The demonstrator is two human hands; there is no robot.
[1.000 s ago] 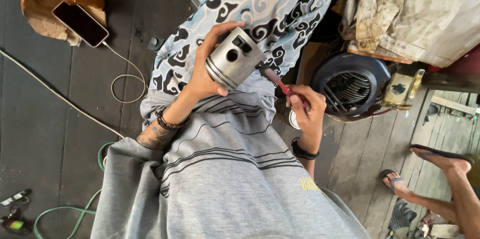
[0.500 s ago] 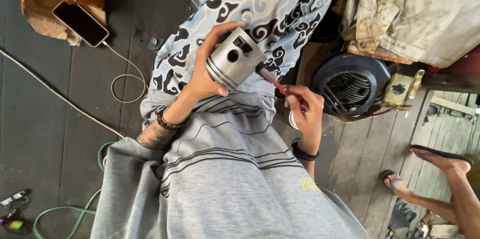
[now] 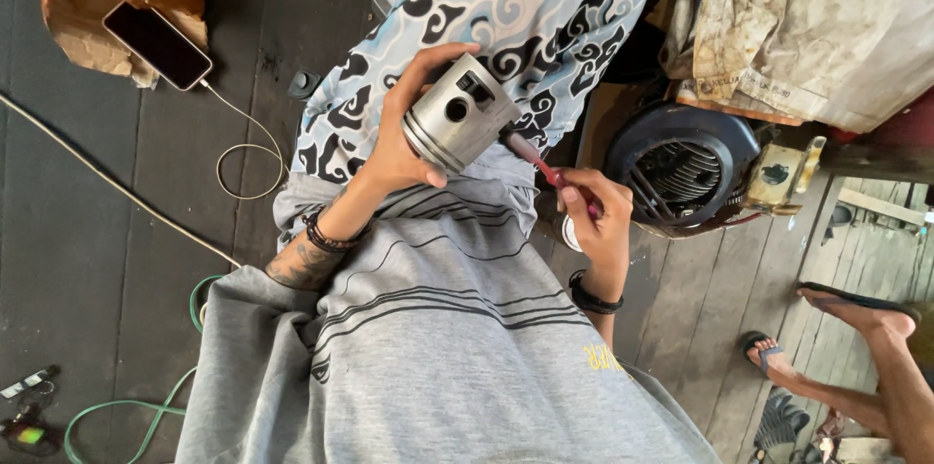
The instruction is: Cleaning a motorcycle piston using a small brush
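Piston (image 3: 459, 116): one silver metal piston with ring grooves and a round pin hole in its side, held above the person's lap, tilted.
Left hand (image 3: 404, 138): wrapped around the piston, fingers curled over its top, thumb beneath.
Tool (image 3: 541, 165): one thin red-handled tool, its tip touching the piston's right side.
Right hand (image 3: 593, 221): closed around the tool handle, fingers pinching it, just beside the piston.
Wristbands: two dark bands, one on each wrist.
Clothing: grey striped shirt; blue patterned cloth over the lap.
Engine housing (image 3: 681, 167): one dark round fan cover, right of the hands, on the wooden floor (image 3: 146, 231).
Phone (image 3: 156, 44): one, lying on brown paper, upper left, with a white cable attached.
Hose (image 3: 185, 367): one green hose, lower left.
Other person: one foot in a sandal (image 3: 769, 357), lower right.
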